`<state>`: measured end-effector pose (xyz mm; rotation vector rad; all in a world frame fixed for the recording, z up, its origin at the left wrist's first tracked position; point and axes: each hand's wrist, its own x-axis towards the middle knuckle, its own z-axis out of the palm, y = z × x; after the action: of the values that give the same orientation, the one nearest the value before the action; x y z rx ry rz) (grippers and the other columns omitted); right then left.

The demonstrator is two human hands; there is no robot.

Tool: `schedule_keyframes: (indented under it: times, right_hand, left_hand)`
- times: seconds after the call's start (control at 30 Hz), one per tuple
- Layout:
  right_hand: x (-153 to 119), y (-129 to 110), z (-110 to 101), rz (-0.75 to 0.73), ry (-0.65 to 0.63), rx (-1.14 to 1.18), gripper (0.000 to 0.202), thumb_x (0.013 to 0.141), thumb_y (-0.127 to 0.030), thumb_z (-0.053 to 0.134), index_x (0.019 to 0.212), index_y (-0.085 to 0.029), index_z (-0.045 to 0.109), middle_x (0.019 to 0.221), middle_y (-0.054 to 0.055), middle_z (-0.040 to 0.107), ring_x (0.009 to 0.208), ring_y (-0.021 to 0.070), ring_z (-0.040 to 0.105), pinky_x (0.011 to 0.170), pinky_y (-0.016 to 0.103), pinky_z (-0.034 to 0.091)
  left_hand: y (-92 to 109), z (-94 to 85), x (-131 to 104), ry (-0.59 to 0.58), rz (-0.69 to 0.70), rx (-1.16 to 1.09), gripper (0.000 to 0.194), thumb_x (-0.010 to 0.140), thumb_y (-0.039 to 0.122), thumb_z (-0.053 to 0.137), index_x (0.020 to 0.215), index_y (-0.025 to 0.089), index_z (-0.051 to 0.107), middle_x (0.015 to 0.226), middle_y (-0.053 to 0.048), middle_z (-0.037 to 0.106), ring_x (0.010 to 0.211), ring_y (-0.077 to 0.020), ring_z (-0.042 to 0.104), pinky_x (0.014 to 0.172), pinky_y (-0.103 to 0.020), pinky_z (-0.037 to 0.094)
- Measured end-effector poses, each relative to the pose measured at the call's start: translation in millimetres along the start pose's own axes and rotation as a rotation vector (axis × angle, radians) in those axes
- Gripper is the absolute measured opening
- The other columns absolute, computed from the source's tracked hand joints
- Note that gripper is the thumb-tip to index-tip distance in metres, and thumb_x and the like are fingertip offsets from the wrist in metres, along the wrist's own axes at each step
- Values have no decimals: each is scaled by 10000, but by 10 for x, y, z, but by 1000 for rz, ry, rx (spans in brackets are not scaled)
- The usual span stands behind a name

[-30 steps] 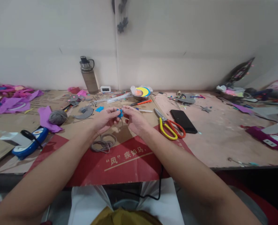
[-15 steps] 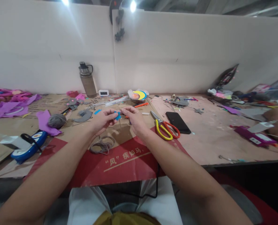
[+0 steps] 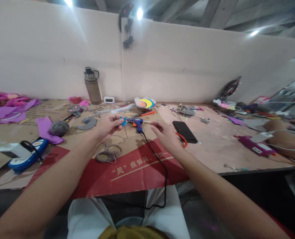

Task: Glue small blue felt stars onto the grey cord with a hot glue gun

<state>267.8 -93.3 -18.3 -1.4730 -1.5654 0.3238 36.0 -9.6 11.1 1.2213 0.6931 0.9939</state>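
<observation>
A small blue felt piece [image 3: 123, 121] is pinched between the thumb and fingers of my left hand [image 3: 110, 126]. Just right of it lies a blue glue gun [image 3: 138, 125] with an orange trigger and a black cord running toward me. My right hand [image 3: 164, 132] has its fingers apart near the rear of the gun, beside the whitish glue stick. Under my right wrist, an orange scissor handle [image 3: 182, 140] shows; the rest is hidden. A coil of grey cord [image 3: 109, 154] lies below my left hand.
A black phone [image 3: 185, 131] lies right of my right hand. Further back stand a bottle [image 3: 92, 87] and a dish with a yellow disc [image 3: 146, 103]. Grey yarn [image 3: 59, 127] and a blue power strip [image 3: 29, 157] are at left. Another person's arm [image 3: 286, 132] rests at far right.
My right hand has moved right, away from my left hand, and opened. The glue gun now shows between them, and the scissors are mostly covered by my right arm. The view has shifted slightly.
</observation>
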Motion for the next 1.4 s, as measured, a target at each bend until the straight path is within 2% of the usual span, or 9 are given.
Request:
schedule_keyframes:
  times: [0.17, 0.3, 0.53, 0.63, 0.8, 0.9, 1.0, 1.1, 1.4]
  right_hand:
    - [-327, 459, -470, 21, -90, -837, 338, 900, -309, 456, 1119, -109, 618, 989, 231, 610, 927, 312, 550, 834, 419, 381]
    - [-340, 648, -514, 120, -269, -970, 399, 908, -286, 442, 1231, -75, 545, 978, 235, 620, 888, 314, 591, 782, 396, 389]
    - [-132, 565, -496, 291, -239, -628, 477, 766, -249, 589, 1207, -90, 503, 843, 123, 656, 688, 213, 616, 603, 281, 394]
    - [-187, 424, -511, 230, -176, -284, 601, 751, -265, 562, 1320, -150, 404, 753, 22, 618, 582, 160, 562, 562, 266, 403]
    - [-300, 40, -464, 129, -234, 188, 578, 779, -301, 502, 1336, -214, 376, 825, 10, 576, 636, 147, 572, 562, 273, 448]
    - [-324, -167, -382, 140, -336, 249, 541, 745, -304, 578, 1263, -245, 436, 926, 37, 610, 716, 148, 586, 580, 262, 457]
    - [-344, -294, -290, 290, -449, 374, 340, 831, -446, 520, 1100, -241, 492, 684, -32, 544, 535, 115, 535, 464, 234, 411]
    - [-365, -372, -224, 370, -545, 444, 360, 837, -561, 500, 976, -229, 487, 627, -55, 507, 459, 95, 500, 408, 218, 381]
    - [-327, -537, -117, 360, -584, 434, 370, 811, -566, 544, 911, -214, 486, 590, -64, 505, 433, 83, 500, 393, 196, 391]
  left_hand:
    - [-4, -16, 2, -44, 62, 25, 281, 557, 268, 848, 671, 134, 629, 611, 13, 603, 476, -51, 500, 474, -177, 372]
    - [-33, -70, 27, -90, 104, 25, 247, 599, 258, 827, 703, 138, 638, 653, -5, 638, 484, -49, 496, 501, -186, 387]
    - [-9, -91, 2, -84, 149, 69, 265, 604, 285, 824, 714, 138, 634, 694, -31, 679, 500, -59, 507, 512, -195, 398]
    - [0, -94, 1, -64, 188, 109, 244, 623, 287, 812, 716, 145, 637, 690, -23, 675, 510, -65, 514, 518, -200, 401]
    - [-23, -133, 32, 0, 261, 197, 185, 673, 288, 769, 725, 160, 645, 651, -2, 637, 528, -76, 508, 549, -212, 395]
    - [-35, -159, 45, 42, 291, 234, 173, 674, 284, 758, 732, 165, 647, 653, -4, 633, 536, -81, 500, 559, -219, 388]
    - [-39, -173, 51, 67, 312, 247, 172, 668, 283, 756, 742, 169, 651, 677, -10, 642, 542, -85, 500, 560, -224, 388]
    - [-44, -181, 52, 61, 326, 273, 158, 690, 288, 744, 753, 174, 654, 693, -12, 649, 553, -87, 507, 566, -224, 395]
    - [-20, -136, 17, -35, 311, 415, 164, 714, 297, 733, 789, 166, 668, 735, -29, 674, 568, -96, 549, 570, -233, 445]
